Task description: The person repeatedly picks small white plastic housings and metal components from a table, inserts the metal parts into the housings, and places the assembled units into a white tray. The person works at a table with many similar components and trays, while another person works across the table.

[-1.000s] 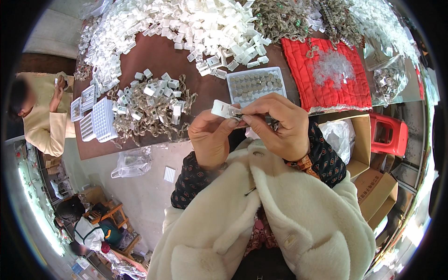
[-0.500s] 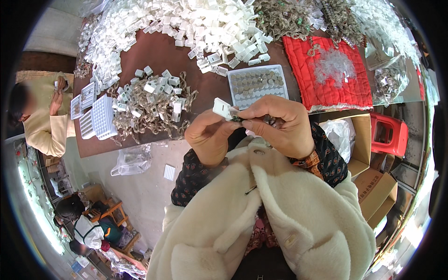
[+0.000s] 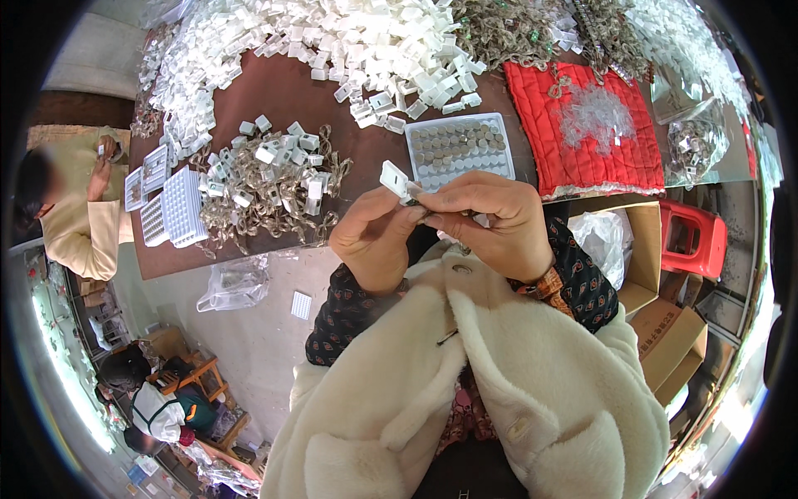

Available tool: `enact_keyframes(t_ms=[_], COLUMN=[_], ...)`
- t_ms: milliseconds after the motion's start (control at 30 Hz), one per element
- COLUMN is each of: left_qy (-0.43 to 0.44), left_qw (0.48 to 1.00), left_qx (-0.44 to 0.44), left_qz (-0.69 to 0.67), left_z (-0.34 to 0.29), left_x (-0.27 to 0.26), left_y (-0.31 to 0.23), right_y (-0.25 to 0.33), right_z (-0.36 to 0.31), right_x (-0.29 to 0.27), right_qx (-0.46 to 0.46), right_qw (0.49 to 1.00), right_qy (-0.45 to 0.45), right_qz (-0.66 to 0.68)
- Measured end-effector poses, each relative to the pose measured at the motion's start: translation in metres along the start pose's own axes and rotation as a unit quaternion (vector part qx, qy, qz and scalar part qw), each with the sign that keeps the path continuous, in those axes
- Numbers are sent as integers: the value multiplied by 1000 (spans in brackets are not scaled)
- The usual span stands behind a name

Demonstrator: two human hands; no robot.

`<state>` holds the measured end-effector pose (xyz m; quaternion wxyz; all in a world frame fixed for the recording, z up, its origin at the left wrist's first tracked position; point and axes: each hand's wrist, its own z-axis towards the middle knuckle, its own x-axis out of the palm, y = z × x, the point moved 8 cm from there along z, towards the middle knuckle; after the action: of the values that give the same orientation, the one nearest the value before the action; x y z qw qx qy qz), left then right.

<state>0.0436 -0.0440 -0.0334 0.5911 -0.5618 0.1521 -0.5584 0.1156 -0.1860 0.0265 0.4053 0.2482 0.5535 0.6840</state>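
Note:
My left hand [image 3: 372, 241] pinches a small white plastic case [image 3: 396, 180] between thumb and fingers, its slotted face tilted up. My right hand [image 3: 499, 229] is closed against the lower end of the case, with thumb and index finger pressed together. Whatever lies between those right fingertips is small and mostly hidden. Just beyond my hands, on the brown table [image 3: 274, 96], sits a pale tray [image 3: 455, 121] with rows of round metallic discs like button cells.
White cases [image 3: 391, 50] are heaped at the back. Wired cases [image 3: 274, 179] lie left, beside white trays [image 3: 183, 208]. A red cloth [image 3: 532, 116] holds clear plastic pieces [image 3: 594, 116]. Cardboard boxes [image 3: 669, 341] and a red stool [image 3: 694, 239] stand right. A co-worker [image 3: 79, 212] sits left.
The white case has turned slightly in my left fingers and shows a narrower face. My right fingers have shifted a little at its lower end, covering the dark piece seen there before.

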Motion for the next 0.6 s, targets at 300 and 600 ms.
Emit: enact_keyframes(t_ms=[300,600], left_qy=[26,44], left_qw=[999,999], left_qx=[18,15], left_qz=[18,6], left_z=[-2,-1], left_x=[18,15], left_y=[-3,-7], right_y=[-18,-8], right_z=[-6,2], right_x=[3,-5], right_qx=[134,132], right_qw=[987,991], right_qy=[-61,-5], right_qz=[63,20])
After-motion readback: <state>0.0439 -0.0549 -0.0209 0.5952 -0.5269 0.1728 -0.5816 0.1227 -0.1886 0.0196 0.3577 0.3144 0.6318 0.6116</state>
